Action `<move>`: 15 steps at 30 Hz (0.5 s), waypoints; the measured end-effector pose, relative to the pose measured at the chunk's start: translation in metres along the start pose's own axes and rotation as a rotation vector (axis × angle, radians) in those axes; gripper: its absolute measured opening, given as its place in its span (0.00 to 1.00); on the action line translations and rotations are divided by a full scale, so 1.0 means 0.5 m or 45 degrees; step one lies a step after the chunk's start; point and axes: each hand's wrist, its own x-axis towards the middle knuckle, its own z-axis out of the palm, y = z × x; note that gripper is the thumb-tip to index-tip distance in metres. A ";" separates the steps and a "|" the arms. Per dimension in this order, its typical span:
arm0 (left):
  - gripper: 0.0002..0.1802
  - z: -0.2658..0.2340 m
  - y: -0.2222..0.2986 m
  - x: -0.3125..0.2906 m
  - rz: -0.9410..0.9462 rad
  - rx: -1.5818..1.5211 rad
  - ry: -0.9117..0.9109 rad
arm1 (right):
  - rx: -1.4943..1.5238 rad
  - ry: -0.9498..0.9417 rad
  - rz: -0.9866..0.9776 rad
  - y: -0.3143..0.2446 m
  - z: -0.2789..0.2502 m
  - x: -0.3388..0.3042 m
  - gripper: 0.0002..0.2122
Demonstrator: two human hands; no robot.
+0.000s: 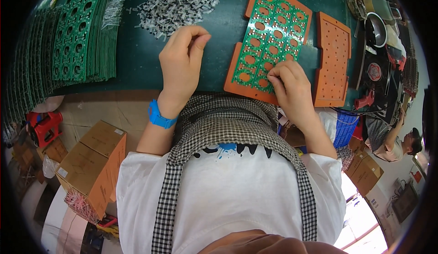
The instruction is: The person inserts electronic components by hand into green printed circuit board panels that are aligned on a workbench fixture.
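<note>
My left hand [182,55], with a blue band on its wrist, is held over the green table just in front of a heap of small black, grey and clear pieces [180,3]. Its thumb and forefinger are curled together; whatever may be between them is too small to make out. My right hand [292,87] is pinched at the near right corner of a green circuit board panel [273,35]. That panel, with rows of round openings, lies on an orange fixture plate [235,71]. Anything between the right fingertips is hidden.
A second orange plate [333,57] dotted with holes lies to the right. Upright stacks of green circuit boards [86,30] fill the table's left side. A metal bowl [376,30] and tools crowd the far right. Cardboard boxes [93,156] stand below left; another person [394,144] is at right.
</note>
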 end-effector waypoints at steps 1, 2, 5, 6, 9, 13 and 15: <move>0.07 -0.001 0.005 -0.006 0.000 -0.001 -0.001 | -0.001 0.000 0.001 -0.001 0.004 -0.003 0.05; 0.08 0.001 0.010 -0.012 -0.157 -0.248 -0.090 | -0.065 0.059 -0.021 -0.002 0.008 -0.007 0.06; 0.11 0.010 0.026 -0.028 -0.385 -0.740 -0.246 | -0.168 0.162 -0.136 0.001 0.017 -0.019 0.07; 0.12 0.016 0.033 -0.032 -0.450 -0.992 -0.321 | -0.211 0.209 -0.221 0.002 0.018 -0.021 0.08; 0.15 0.016 0.063 -0.043 -0.572 -1.041 -0.410 | -0.270 0.224 -0.284 -0.006 0.010 -0.020 0.10; 0.18 0.026 0.069 -0.050 -0.551 -0.996 -0.503 | -0.229 0.225 -0.334 0.009 0.017 -0.027 0.12; 0.18 0.029 0.073 -0.051 -0.538 -0.964 -0.527 | -0.263 0.226 -0.296 -0.001 0.014 -0.026 0.12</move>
